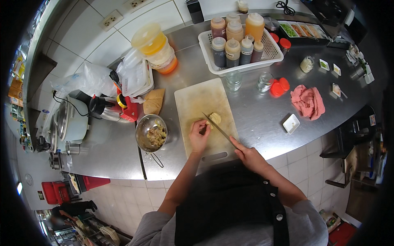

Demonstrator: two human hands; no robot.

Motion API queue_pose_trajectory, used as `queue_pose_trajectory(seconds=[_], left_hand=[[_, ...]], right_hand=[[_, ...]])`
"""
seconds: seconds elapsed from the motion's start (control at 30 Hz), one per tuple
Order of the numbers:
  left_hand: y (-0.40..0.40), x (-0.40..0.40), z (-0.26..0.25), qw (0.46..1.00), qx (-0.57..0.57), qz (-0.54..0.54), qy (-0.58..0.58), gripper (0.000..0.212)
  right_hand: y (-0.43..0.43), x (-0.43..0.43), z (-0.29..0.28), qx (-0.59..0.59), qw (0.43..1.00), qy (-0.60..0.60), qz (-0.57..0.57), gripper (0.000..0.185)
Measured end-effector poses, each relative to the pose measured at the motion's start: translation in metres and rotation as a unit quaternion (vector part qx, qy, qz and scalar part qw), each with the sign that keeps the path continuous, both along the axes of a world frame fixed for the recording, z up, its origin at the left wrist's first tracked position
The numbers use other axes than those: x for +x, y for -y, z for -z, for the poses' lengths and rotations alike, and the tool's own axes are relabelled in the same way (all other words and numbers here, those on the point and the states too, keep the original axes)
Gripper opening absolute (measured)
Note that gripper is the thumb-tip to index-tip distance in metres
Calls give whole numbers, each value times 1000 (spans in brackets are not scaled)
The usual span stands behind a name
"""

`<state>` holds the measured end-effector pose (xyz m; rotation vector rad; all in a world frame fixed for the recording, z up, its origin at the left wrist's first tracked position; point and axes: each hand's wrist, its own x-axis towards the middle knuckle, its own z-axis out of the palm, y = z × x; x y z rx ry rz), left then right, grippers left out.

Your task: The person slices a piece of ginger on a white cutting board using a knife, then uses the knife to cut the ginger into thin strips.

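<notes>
A white plastic cutting board (197, 95) lies in front of me on the steel counter. On it sits a small pile of pale yellow sliced food (216, 118); its exact kind is hard to tell. My right hand (251, 156) grips a kitchen knife (221, 130), whose blade lies across the near side of the pile. The fingertips of my left hand (199, 133) pinch at the pale food beside the blade. Left of the board stands a metal bowl with a wire handle (141, 130), holding chopped light brown and yellowish pieces (157, 136).
A white basket (212, 69) of squeeze bottles stands behind the board. Glass jars (234, 80), red lids (279, 87), a pink cloth (307, 103) and a small white dish (291, 124) lie rightward. Stacked tubs (155, 50) and a steel jug (107, 109) stand leftward.
</notes>
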<state>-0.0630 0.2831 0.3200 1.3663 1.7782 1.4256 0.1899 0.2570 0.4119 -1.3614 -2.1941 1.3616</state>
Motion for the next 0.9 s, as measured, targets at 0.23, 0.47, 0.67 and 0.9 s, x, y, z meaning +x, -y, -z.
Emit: queue_pose_trajectory(seconds=[0.23, 0.47, 0.67, 0.9], left_hand=[[0, 2, -2, 1000, 15, -18, 11, 23], [2, 2, -5, 1000, 2, 0, 6, 25], [2, 1, -3, 1000, -7, 1, 18, 25], [1, 1, -4, 1000, 12, 3, 1, 24]], right_hand=[[-3, -1, -11, -8, 999, -53, -3, 57], [-2, 1, -15, -14, 998, -56, -7, 58], [-7, -2, -12, -14, 998, -54, -17, 58], [-7, -6, -7, 6, 997, -75, -11, 58]])
